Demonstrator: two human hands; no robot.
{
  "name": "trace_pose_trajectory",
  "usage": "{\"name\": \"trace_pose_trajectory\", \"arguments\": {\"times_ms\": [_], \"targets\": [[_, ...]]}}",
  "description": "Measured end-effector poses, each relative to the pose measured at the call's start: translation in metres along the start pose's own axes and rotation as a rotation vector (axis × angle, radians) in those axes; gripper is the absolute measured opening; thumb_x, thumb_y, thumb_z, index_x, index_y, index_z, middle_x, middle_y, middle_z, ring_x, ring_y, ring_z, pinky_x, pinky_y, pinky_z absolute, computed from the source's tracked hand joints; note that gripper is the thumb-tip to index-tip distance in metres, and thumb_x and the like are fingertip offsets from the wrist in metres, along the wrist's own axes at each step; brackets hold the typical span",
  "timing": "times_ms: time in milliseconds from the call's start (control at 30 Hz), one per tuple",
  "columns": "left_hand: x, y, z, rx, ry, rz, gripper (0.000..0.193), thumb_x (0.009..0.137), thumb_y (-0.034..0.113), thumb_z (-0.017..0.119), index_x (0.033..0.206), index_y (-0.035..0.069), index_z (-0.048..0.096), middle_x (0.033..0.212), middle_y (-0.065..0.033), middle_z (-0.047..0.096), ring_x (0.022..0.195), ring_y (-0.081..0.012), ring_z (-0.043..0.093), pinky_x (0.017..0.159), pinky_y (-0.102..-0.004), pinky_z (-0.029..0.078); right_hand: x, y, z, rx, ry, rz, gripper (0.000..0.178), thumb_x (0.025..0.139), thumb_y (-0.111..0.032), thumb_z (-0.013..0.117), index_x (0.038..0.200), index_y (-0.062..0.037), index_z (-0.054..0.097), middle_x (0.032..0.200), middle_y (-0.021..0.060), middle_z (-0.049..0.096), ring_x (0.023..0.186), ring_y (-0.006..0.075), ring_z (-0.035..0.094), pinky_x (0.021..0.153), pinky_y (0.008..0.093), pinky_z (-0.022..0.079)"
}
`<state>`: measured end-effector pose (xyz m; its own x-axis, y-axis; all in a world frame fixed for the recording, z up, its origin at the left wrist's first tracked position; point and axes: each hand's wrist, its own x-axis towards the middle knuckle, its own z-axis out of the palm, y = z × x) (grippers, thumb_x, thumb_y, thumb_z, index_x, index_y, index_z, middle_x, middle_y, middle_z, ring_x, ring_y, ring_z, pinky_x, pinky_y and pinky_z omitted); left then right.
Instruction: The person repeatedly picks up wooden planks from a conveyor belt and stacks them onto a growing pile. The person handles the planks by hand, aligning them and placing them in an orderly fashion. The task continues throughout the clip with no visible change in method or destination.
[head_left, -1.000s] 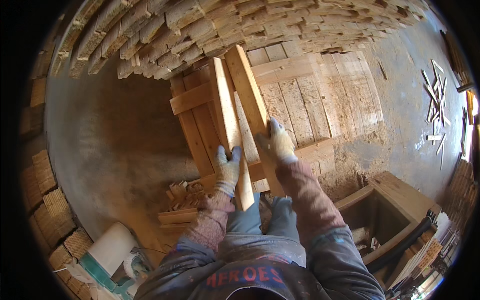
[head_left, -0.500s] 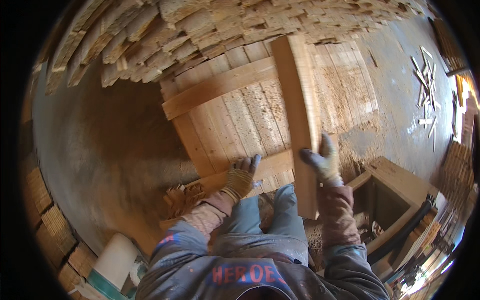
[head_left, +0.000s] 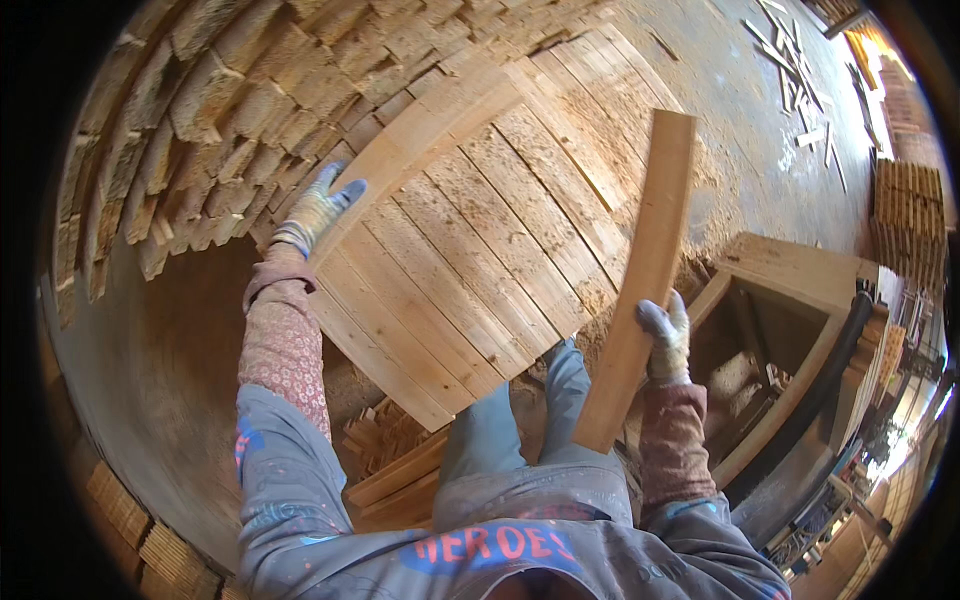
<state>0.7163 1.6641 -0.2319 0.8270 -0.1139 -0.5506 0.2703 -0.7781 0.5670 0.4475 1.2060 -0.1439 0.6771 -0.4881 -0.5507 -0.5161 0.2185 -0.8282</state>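
- Grey floor [head_left: 730, 90], upper right.
- Plank panel [head_left: 460, 260], centre: one crosspiece [head_left: 415, 135] across; left hand [head_left: 314, 212] touching it, fingers' grip unclear.
- Loose board [head_left: 642, 265]: apparently unplaced; right hand [head_left: 668, 340], fingers grasping it.

Left arm [head_left: 287, 420] outstretched forward and leftward, gloved left hand [head_left: 316, 212] at full reach; right arm [head_left: 678, 450] closer in, gloved right hand [head_left: 669, 338] gripping.

My worktop [head_left: 480, 300] is a row of parallel planks [head_left: 425, 275]. A flat board [head_left: 405, 148] lies crosswise over its far side. A narrow strip [head_left: 567, 140] lies along the planks; sawdust [head_left: 592, 92] is scattered beside it.
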Motion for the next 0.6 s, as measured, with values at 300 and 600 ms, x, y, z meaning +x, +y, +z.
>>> {"name": "trace_pose_trajectory", "arguments": {"times_ms": [300,600], "targets": [[-0.080,0.005,0.078,0.140,0.262,-0.078,0.116,0.058,0.059,0.094,0.141,-0.006,0.045,0.130,-0.0336,0.057,0.124,-0.0442,0.054,0.106,-0.0471,0.046,0.162,-0.015,0.005,-0.177,-0.468,0.106,0.104,0.074,-0.026,0.090,0.151,0.0126,0.032,0.116,0.0184,0.069,0.098,0.0248,0.070,0.088,0.0350,0.057],[-0.294,-0.055,0.145,-1.153,0.394,-0.353,0.058,0.088,0.020,0.080,0.137,0.000,0.056,0.122,-0.0076,0.066,0.104,-0.0188,0.065,0.089,-0.0335,0.058,0.256,-0.009,0.098,-0.485,-0.723,0.030,0.107,0.069,-0.036,0.091,0.156,-0.0055,0.039,0.140,0.0202,0.059,0.129,0.0255,0.055,0.112,0.0370,0.040]]}}
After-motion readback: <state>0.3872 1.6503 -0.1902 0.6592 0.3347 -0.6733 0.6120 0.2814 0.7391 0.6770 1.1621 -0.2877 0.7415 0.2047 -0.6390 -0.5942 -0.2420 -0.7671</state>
